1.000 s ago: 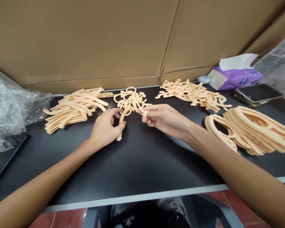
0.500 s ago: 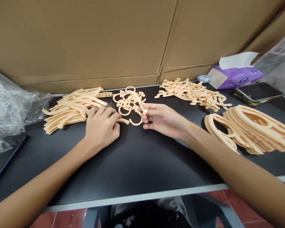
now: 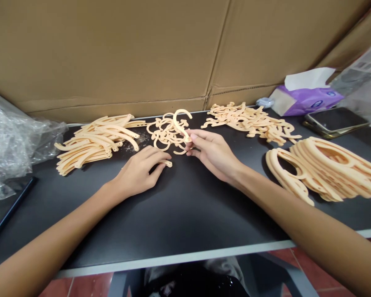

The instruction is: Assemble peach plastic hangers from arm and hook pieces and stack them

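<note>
Both bare hands work at the middle of the black counter (image 3: 179, 214), in front of a tangled heap of peach plastic hooks (image 3: 167, 134). The right hand (image 3: 212, 156) is closed in a pinch, with thumb and fingers gripping the lower end of 1 peach plastic hook (image 3: 177, 117). That hook stands tilted up at the near right edge of the heap, its curved end clear of the other pieces above it. Whether its lower part touches the heap is hard to tell. The left hand (image 3: 139, 175) lies open and palm down on the counter, fingers loosely spread, with its fingertips just beside or resting on a small plastic piece (image 3: 167, 163). It grips nothing that can be seen.

The work in hand looks like sorting single hooks out of the loose heap, and at this moment 1 hook is being held apart from the tangle.

A stack of curved plastic strips (image 3: 94, 142) lies left of the heap, and a second heap of hooks (image 3: 250, 121) lies to its right. Oval plastic frames (image 3: 327, 169) are stacked further right. Behind these are a cardboard sheet (image 3: 111, 49), a purple tissue pack (image 3: 306, 101) and a phone (image 3: 335, 120), with a clear plastic bag (image 3: 9, 152) at the far left
</note>
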A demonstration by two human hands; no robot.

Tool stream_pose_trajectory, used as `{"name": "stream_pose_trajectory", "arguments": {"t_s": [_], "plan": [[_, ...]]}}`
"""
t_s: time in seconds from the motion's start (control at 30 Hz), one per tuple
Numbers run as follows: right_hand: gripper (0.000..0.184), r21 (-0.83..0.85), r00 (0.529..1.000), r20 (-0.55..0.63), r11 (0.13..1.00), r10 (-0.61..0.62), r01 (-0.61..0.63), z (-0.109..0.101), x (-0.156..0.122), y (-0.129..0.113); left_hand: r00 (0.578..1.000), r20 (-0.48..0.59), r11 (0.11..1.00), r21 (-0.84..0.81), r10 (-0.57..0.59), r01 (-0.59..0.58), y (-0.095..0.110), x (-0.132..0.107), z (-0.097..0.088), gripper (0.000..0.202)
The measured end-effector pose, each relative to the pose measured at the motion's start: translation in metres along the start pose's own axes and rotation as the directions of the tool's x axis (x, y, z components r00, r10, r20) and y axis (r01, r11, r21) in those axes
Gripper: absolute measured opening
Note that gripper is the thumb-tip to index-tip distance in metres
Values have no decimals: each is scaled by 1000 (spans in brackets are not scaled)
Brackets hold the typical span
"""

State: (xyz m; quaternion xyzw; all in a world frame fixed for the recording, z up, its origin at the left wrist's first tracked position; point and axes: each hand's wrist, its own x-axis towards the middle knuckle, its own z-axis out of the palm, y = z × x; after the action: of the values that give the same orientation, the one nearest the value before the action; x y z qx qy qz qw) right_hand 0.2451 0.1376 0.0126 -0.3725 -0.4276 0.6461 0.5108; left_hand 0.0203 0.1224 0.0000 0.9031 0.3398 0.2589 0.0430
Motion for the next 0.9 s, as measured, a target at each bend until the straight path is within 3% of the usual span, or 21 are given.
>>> {"name": "stream_pose_trajectory", "arguments": {"t_s": [0.17, 0.4, 0.67, 0.9], "plan": [[14, -54, 996, 91, 999, 8, -3, 3, -4, 0, 994, -9, 986, 126, 109, -107, 1, 0, 1, 19], [15, -156, 992, 125, 988, 17, 3, 3, -5, 2, 991, -4, 913, 389, 134, -122, 11, 0, -4, 29], [13, -211, 991, 135, 977, 0, 29, 4, -6, 3, 995, -11, 977, 192, 94, -90, 5, -1, 2, 28], [8, -284, 991, 133, 958, -8, 46, 4, -6, 1, 998, -2, 981, 186, 60, -58, 9, 0, 1, 15]]}}
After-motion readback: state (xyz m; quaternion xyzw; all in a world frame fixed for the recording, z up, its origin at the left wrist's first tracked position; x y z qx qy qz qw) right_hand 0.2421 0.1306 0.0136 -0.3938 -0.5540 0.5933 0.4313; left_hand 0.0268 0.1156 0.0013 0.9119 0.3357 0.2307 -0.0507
